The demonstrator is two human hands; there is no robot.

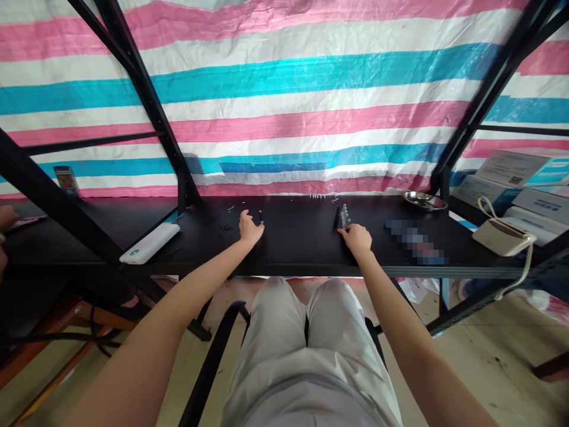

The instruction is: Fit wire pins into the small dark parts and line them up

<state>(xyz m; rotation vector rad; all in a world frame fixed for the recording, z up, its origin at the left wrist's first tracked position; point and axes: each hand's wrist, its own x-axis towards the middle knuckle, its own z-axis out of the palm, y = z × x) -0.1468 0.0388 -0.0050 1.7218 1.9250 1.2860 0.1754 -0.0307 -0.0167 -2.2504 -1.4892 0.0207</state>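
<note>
My left hand (249, 228) rests on the black bench top (297, 237) with its fingers curled, touching a small dark part (261, 217) by its fingertips. My right hand (357, 236) lies on the bench with its fingers closed against a small black holder (341, 217) that carries a row of pale pins. Whether either hand truly grips its part is too small to make out. Tiny metal bits (318, 196) lie along the far edge of the bench.
A white power bank (150, 243) lies at the left, a steel dish (424, 201) at the back right. A cream device with a cord (504, 236) and stacked boxes (518, 178) sit at the right. Black frame bars (146, 101) cross overhead. Another person's hand (5, 218) shows at the far left.
</note>
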